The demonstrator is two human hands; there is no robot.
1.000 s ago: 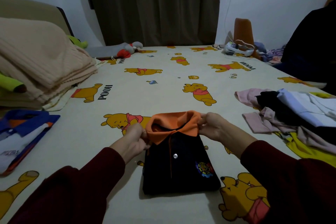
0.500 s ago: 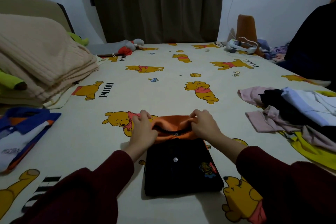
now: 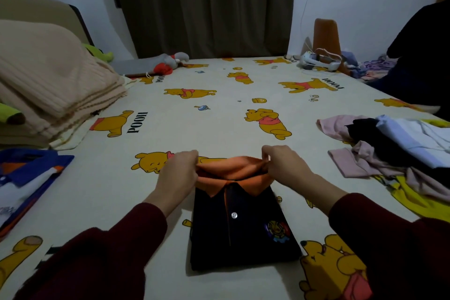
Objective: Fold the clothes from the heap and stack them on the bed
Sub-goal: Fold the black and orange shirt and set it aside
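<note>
Both hands, left hand (image 3: 179, 173) and right hand (image 3: 283, 165), pinch the shirt (image 3: 243, 226) collar; clothes heap (image 3: 399, 153) at three o'clock, blankets (image 3: 48, 80) at ten.

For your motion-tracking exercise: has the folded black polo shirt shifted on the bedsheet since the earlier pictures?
No. The black polo shirt lies in the same spot, its near right corner beside the printed bear. Only its orange collar changes shape between the hands.

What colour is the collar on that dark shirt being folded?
Orange. The collar tops the dark shirt, seen clearly in the head view.
</note>
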